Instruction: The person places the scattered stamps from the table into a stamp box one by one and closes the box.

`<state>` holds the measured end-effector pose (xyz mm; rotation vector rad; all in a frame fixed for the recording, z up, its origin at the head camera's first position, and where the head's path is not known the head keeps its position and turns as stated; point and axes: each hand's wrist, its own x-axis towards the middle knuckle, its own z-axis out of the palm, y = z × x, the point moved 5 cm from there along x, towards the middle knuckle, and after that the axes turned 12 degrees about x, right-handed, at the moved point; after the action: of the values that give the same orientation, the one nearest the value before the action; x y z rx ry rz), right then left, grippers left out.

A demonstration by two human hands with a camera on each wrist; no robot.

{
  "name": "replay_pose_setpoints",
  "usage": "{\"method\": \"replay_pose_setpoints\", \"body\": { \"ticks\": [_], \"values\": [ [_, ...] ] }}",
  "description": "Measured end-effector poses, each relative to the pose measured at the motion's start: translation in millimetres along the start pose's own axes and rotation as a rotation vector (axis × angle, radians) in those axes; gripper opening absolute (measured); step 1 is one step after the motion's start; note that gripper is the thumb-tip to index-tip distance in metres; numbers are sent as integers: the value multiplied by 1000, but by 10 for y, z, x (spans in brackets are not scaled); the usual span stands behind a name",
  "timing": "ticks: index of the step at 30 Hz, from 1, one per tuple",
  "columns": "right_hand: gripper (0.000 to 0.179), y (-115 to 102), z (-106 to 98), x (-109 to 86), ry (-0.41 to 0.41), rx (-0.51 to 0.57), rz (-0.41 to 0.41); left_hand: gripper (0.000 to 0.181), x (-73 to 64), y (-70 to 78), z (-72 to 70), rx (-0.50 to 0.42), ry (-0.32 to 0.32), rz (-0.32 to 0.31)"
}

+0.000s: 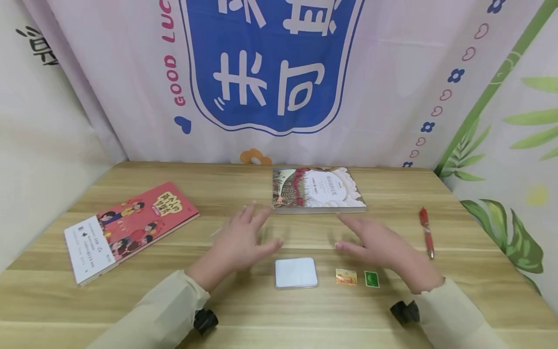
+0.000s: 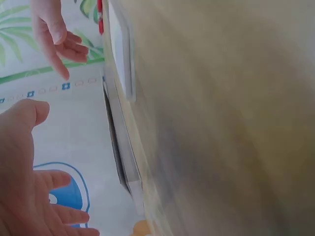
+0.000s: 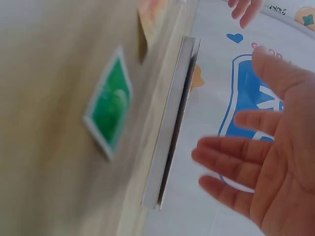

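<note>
Two black wrist devices (image 1: 206, 321) sit at your cuffs, probably worn there so that each faces its own hand's work. Just beyond them, a small green piece (image 1: 372, 279) and an orange one (image 1: 346, 277) lie side by side without touching, printed faces up, perhaps kept apart so you can tell each at a glance. To their left, the white card (image 1: 296, 273), which seems to have a clear rim, lies flat and nearly square to you, in front of the gap between your hands, a spot that looks chosen to suit either one. Your left hand (image 1: 240, 245) and right hand (image 1: 380, 242) grasp nothing: you hold both above the table (image 1: 244, 320), fingers extended and thumbs apart, palms turned inward, a pose that leaves the card and both pieces uncovered. Farther out on your right lies a red pen (image 1: 426, 235), its tip toward you; across on your left, a red book (image 1: 135, 225) rests at a slant. Both seem set aside to spare your elbows. Farthest on the tabletop, an illustrated book (image 1: 318, 191) lies near the back edge, before the printed backdrop (image 1: 392, 87), likely out of your hands' way.
</note>
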<state>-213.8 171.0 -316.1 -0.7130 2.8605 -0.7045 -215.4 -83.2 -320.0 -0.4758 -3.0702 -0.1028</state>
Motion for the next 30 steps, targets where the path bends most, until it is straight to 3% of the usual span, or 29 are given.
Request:
{"method": "replay_pose_setpoints", "body": {
  "ticks": [5, 14, 20, 27, 30],
  "values": [
    [67, -25, 44, -96, -22, 66, -58, 80, -95, 46, 5, -77, 12, 54],
    [54, -78, 104, -203, -93, 123, -148, 76, -210, 142, 81, -278, -34, 163],
    [44, -93, 132, -256, -137, 191, -206, 72, -247, 153, 161, -360, -47, 207],
    [42, -42, 219, -291, -172, 443, -161, 62, -283, 191, 214, -387, -43, 275],
    [43, 1, 265, -299, -152, 492, -135, 58, -289, 203, 220, -383, -39, 288]
  ]
}}
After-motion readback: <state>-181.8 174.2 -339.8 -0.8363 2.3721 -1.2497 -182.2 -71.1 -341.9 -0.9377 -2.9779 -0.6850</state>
